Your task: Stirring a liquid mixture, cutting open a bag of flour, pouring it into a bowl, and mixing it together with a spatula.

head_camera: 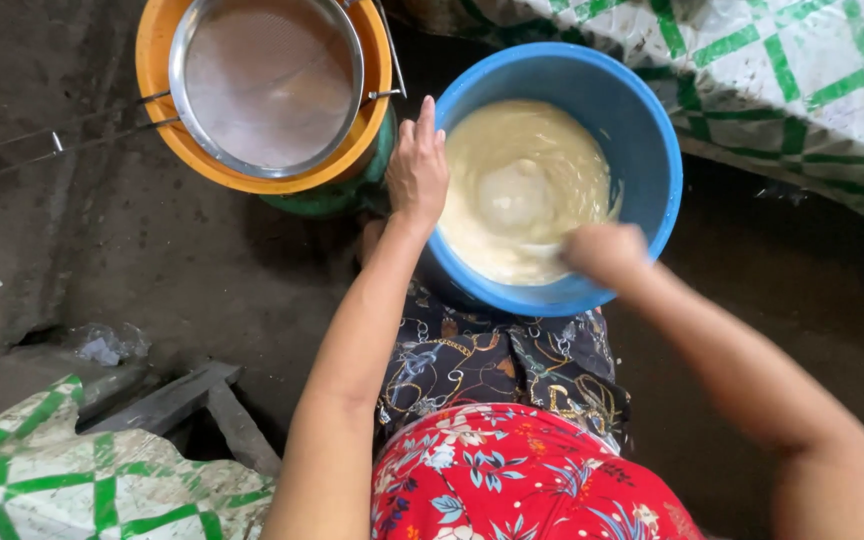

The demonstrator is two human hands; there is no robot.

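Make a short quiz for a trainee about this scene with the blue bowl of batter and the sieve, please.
1. True or false: the left hand rests on the rim of the round blue plastic bowl.
2. Where does the round metal mesh sieve lie?
A. inside the blue bowl
B. on top of the round orange plastic bowl
C. on the green and white checked cloth
3. Fill in: the blue bowl holds a pale, creamy ______.

Key
1. True. The left hand grips the bowl's near-left rim, while the blurred right hand is at the front edge, over the batter.
2. B
3. batter
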